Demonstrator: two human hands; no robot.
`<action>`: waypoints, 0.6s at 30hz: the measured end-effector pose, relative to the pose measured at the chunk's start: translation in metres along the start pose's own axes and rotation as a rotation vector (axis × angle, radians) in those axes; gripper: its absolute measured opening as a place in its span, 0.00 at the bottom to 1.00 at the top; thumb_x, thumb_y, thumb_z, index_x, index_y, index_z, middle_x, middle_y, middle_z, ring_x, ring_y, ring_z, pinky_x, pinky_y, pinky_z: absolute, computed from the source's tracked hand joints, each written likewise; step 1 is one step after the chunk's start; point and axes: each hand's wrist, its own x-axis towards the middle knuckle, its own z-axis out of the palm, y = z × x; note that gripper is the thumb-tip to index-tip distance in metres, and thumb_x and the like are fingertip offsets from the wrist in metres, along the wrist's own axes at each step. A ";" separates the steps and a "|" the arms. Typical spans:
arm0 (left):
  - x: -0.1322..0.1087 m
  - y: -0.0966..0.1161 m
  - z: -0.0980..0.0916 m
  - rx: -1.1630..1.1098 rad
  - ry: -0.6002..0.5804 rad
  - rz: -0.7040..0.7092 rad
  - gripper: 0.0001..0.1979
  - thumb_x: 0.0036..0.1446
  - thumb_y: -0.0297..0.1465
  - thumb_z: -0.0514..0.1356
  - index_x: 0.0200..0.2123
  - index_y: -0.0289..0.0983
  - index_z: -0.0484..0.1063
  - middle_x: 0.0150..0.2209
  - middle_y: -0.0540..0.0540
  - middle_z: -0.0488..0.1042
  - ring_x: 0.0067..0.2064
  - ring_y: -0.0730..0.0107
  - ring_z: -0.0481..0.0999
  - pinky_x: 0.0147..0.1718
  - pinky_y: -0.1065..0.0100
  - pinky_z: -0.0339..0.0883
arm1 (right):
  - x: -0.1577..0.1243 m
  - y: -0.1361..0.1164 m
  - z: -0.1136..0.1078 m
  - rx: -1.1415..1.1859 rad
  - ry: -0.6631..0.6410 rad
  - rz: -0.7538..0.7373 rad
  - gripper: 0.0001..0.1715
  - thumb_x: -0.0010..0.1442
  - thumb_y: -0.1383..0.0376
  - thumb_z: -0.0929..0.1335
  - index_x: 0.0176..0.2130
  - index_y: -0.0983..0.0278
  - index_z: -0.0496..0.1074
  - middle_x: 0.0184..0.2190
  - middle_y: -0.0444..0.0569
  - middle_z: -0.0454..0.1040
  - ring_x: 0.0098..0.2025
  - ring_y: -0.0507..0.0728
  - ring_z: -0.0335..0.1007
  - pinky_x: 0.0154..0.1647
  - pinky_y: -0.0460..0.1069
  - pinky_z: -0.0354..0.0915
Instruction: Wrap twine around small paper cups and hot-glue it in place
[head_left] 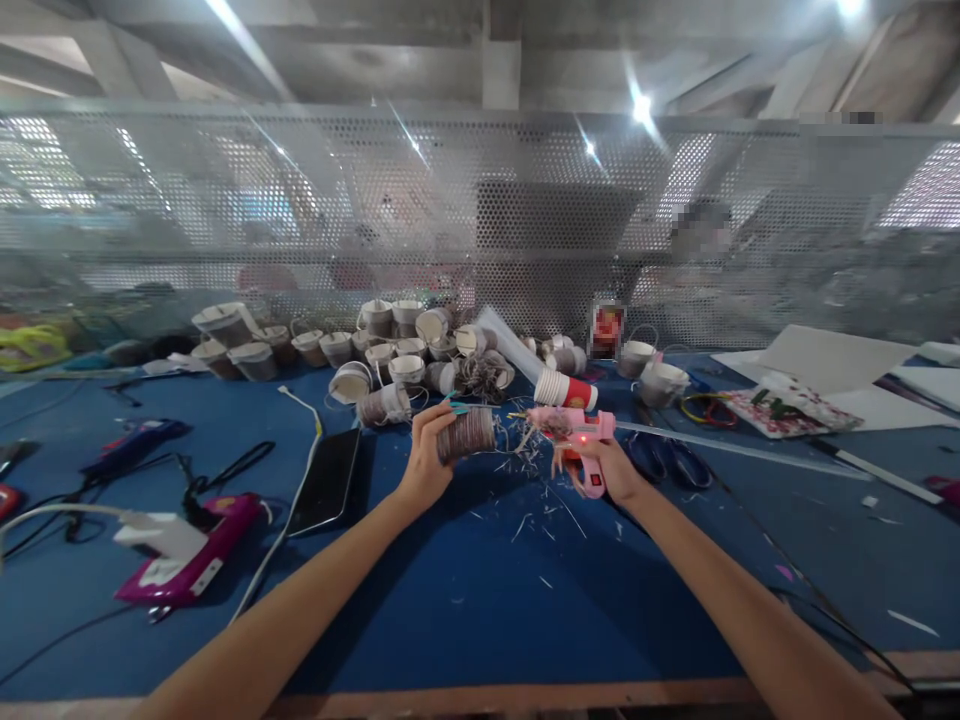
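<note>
My left hand point(429, 455) is closed around a paper cup wrapped in brown and grey cord point(469, 435), which lies on its side above the table. In my right hand point(611, 470) is a pink glue gun point(574, 425) with a small red light lit. Its nozzle points left at the cup, with a small gap between them. A long clear glue stick point(750, 450) sticks out from the gun's back to the right. Thin cord scraps point(536, 460) lie below the nozzle. A stack of red and white paper cups point(566, 390) rests just behind the gun.
Several cord-wrapped cups with handles point(409, 368) crowd the back of the blue table point(480, 610). A black phone point(326, 482), a purple power strip point(199, 550) and cables lie left. Dark-handled scissors point(667, 460) and white sheets point(825, 365) are right. A perforated metal screen point(420, 220) stands behind.
</note>
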 end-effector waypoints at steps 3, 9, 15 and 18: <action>-0.001 0.000 0.000 -0.008 -0.021 0.023 0.26 0.46 0.19 0.57 0.49 0.39 0.54 0.48 0.39 0.60 0.52 0.57 0.64 0.49 0.48 0.61 | -0.004 0.000 0.002 0.015 -0.026 0.055 0.13 0.40 0.58 0.64 0.17 0.66 0.67 0.08 0.44 0.62 0.09 0.49 0.51 0.10 0.46 0.52; -0.003 -0.002 0.001 -0.046 -0.018 0.040 0.26 0.48 0.21 0.58 0.50 0.38 0.54 0.49 0.39 0.58 0.54 0.57 0.63 0.49 0.48 0.62 | -0.006 -0.003 0.008 0.044 -0.066 0.108 0.14 0.42 0.60 0.63 0.16 0.67 0.68 0.11 0.48 0.67 0.09 0.48 0.53 0.09 0.44 0.49; -0.005 -0.006 0.005 -0.107 -0.015 0.058 0.25 0.49 0.21 0.58 0.49 0.38 0.55 0.49 0.38 0.58 0.55 0.54 0.62 0.49 0.46 0.61 | -0.006 0.001 0.010 0.102 -0.040 0.144 0.12 0.41 0.62 0.64 0.20 0.69 0.72 0.08 0.46 0.65 0.08 0.49 0.54 0.08 0.44 0.50; -0.005 -0.007 0.005 -0.118 -0.003 0.063 0.25 0.49 0.21 0.58 0.50 0.39 0.55 0.49 0.38 0.58 0.56 0.54 0.62 0.49 0.45 0.61 | -0.005 0.003 0.009 0.131 -0.028 0.144 0.12 0.41 0.62 0.65 0.22 0.69 0.73 0.09 0.46 0.67 0.08 0.49 0.55 0.07 0.44 0.50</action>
